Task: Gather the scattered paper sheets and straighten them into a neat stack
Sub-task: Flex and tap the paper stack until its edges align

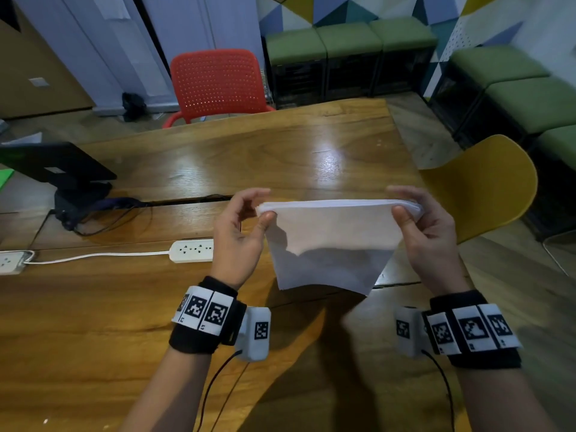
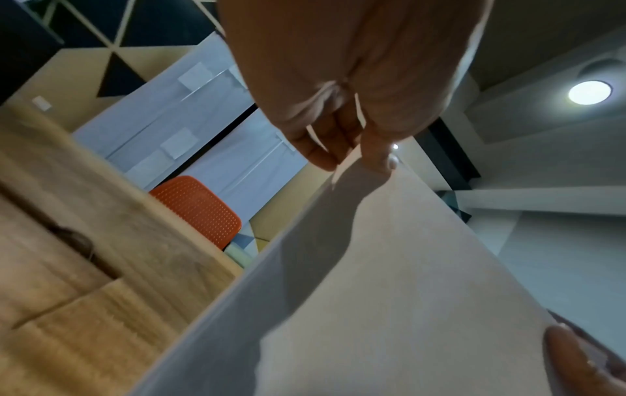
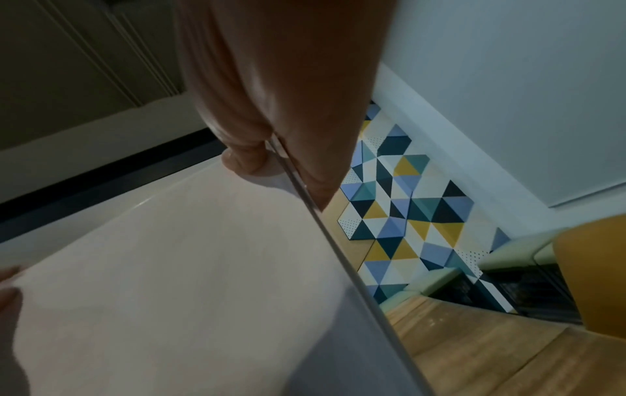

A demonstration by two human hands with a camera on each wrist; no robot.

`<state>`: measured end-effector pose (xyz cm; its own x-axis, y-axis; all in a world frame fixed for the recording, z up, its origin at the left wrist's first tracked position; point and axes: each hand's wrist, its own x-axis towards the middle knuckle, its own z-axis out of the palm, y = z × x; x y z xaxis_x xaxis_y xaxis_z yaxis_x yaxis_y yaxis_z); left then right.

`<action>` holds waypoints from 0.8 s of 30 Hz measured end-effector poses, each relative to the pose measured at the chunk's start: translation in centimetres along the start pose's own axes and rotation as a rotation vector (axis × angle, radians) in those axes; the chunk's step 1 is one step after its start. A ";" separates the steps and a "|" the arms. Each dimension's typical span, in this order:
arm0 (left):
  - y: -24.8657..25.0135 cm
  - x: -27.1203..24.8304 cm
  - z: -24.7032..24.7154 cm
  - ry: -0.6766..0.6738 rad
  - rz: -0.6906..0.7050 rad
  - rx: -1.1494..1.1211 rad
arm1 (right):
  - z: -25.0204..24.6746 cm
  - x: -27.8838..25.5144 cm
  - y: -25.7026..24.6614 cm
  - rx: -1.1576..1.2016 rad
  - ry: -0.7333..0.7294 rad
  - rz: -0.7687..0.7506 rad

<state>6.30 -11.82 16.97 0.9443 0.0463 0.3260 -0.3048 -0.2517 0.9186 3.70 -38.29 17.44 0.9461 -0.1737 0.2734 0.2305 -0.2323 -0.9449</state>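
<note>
1. Left hand and right hand each pinch a top corner of the stack.
2. Stack hangs upright, long axis hand to hand.
3. Bottom edge sits just above the table, ready for tapping.

A wooden table is seen with a white power strip lying on it, its white cable led off leftward to a second strip at the left edge. A dark laptop is set at the table's far left, with dark cables trailing beside it. A red perforated chair is placed at the far side and a yellow chair at the right. Green-cushioned stools are lined along a wall covered in coloured triangles. A round ceiling lamp is lit.
</note>
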 end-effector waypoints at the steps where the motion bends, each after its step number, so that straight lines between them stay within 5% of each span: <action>1: -0.2 -0.1 0.1 -0.029 -0.061 -0.057 | 0.1 0.0 -0.1 0.016 -0.003 0.005; 5: -0.5 -0.7 1.6 -0.115 -0.242 -0.200 | 0.1 0.1 0.1 0.161 -0.089 0.113; 9: 0.2 -1.2 3.7 -0.036 -0.348 -0.239 | 0.7 0.2 0.4 0.190 -0.057 0.200; 15: 0.6 -1.4 3.8 0.094 -0.310 -0.242 | 0.4 0.2 0.4 0.170 -0.109 0.114; 20: 0.5 -1.4 4.0 0.101 -0.313 -0.222 | 0.6 0.6 1.3 0.167 -0.119 0.211; 24: -0.5 -0.8 4.9 0.156 -0.511 -0.251 | 0.9 0.6 2.4 0.213 -0.163 0.319</action>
<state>6.34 -16.47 15.13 0.9554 0.2482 -0.1598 0.1455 0.0752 0.9865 5.02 -38.06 15.12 0.9974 -0.0469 -0.0554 -0.0547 0.0152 -0.9984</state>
